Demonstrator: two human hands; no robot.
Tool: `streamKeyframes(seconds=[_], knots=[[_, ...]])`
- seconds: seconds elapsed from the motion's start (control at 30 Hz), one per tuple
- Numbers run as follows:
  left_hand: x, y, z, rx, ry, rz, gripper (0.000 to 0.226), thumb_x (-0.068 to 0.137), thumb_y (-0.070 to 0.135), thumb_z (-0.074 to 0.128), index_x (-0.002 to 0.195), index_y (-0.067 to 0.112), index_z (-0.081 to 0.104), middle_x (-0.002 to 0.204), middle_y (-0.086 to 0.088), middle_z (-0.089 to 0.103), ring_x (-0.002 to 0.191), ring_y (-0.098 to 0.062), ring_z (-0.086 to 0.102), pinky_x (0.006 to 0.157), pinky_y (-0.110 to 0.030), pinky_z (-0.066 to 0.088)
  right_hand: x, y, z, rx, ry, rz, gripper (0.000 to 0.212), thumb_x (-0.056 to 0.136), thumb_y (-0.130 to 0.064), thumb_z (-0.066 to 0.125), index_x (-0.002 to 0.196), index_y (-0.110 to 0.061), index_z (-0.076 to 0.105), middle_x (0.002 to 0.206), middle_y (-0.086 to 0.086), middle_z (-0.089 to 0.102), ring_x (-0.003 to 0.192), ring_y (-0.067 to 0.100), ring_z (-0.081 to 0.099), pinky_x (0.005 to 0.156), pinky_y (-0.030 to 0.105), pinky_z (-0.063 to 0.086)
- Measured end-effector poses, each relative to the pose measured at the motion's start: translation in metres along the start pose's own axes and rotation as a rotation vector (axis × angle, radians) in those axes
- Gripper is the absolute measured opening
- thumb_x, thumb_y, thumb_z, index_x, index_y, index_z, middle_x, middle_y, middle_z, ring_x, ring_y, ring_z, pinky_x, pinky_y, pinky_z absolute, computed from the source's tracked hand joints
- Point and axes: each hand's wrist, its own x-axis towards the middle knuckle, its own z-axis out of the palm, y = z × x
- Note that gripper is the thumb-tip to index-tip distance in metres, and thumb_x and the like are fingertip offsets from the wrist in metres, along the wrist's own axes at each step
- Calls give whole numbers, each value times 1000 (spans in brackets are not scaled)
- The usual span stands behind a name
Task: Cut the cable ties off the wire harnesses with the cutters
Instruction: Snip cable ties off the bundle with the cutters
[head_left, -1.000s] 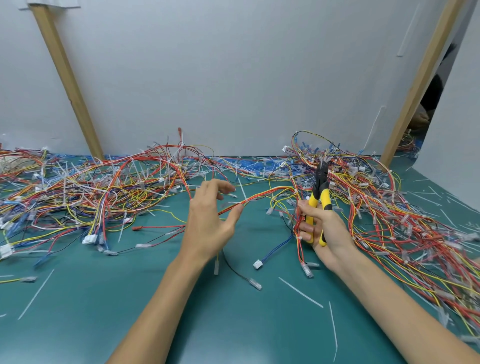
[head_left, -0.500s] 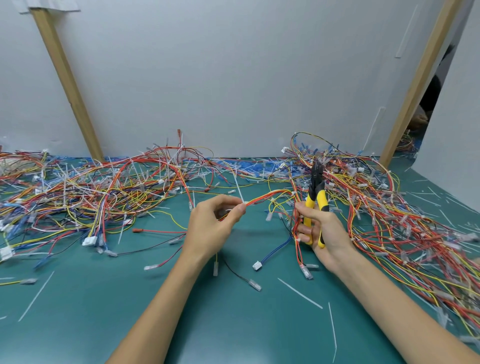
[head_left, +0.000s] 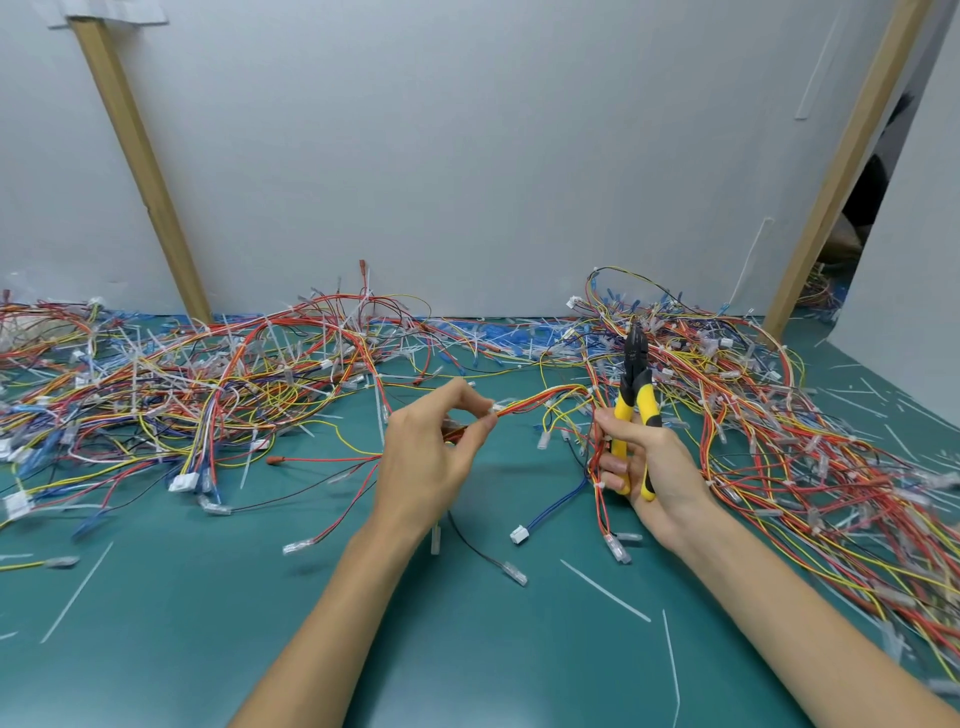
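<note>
Left hand (head_left: 431, 457) is pinching a harness (head_left: 540, 397) between thumb and fingertips, the other fingers curling loosely. A small white piece is sitting at the pinch; probably a tie, too small to confirm.

Right hand (head_left: 652, 467) is gripping the yellow handles of the cutters (head_left: 635, 389), fingers wrapping round them, the black head pointing up and away from the person. The blades are looking nearly together. Red wires are running down just beside these fingers; cannot tell whether they are gripped too.

The harness is spanning the gap between the two hands, arching up from the left pinch toward the cutters.

Step in hand, as judged: finding and presenting the next tie. No cut is under way, since the cutter head is standing above the harness, not on it.

Next move is calling for tipping the head down to the tie, opening the blades, and catching only the plastic strap, not the insulation.

Outward: a heap (head_left: 208, 384) is lying beyond the left hand, a second heap (head_left: 779, 415) beyond and outside the right. Loose white strips (head_left: 605, 590) are lying on the green mat (head_left: 467, 665) nearer the person than either hand, and a white connector (head_left: 518, 534) is resting between the wrists.
</note>
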Motion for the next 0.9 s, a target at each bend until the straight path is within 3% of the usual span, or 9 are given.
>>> streamKeyframes(seconds=[0.1,0.23,0.43,0.6,0.77,0.9], knots=[[-1,-2,1,88,-12,14,13,87,17,74,86,27,66,81,19,68,61,-6,56,61,-29,47,0,0,0,-4,3,0,10,92,-14,67,88,-12,58,71,0,54,48,10,30,38,19,29],[-1,-5,1,143,-25,60,15,86,10,72,81,22,64,87,17,70,70,-13,64,66,-39,53,0,1,0,-14,15,2,9,91,-14,68,89,-12,60,70,0,54,47,10,31,38,20,30],[-3,-3,0,254,2,140,23,75,13,76,69,26,57,85,21,68,56,4,48,59,-33,52,1,1,0,-20,31,13,10,91,-15,68,97,-10,62,70,1,53,48,11,31,38,20,29],[-4,-1,3,391,-17,207,21,77,15,77,75,26,60,82,16,66,58,-9,52,54,-36,49,2,1,1,-13,42,16,8,91,-14,68,94,-9,62,71,1,56,46,10,32,37,19,29],[-2,-3,7,96,2,16,22,78,25,84,87,28,63,77,17,67,63,-2,58,65,-26,52,3,1,-2,4,30,19,6,93,-13,65,91,-10,59,71,2,52,45,10,30,37,20,28],[-2,-6,5,138,31,41,19,81,32,81,83,27,63,78,16,66,58,-8,52,63,-34,51,4,1,-1,-4,17,15,8,93,-13,64,89,-11,58,72,1,51,46,10,29,37,20,27]])
